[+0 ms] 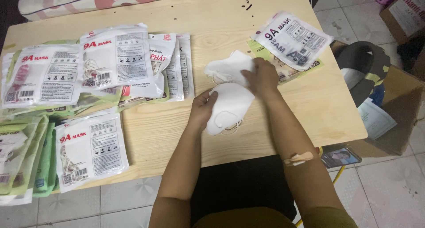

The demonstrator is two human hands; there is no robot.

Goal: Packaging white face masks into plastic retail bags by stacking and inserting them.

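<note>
On a light wooden table (177,135), my left hand (202,109) grips the left edge of a folded white face mask (230,106) whose ear loops trail at its lower end. My right hand (262,76) presses down on a small stack of white masks (226,68) just beyond it, fingers curled over their right edge. The two hands sit close together near the table's middle.
Several sealed mask packets (117,62) lie fanned over the table's left half, one more (92,148) near the front edge. Empty pouches (292,42) sit at the right rear. A cardboard box (398,108) with a dark bag stands on the tiled floor at right.
</note>
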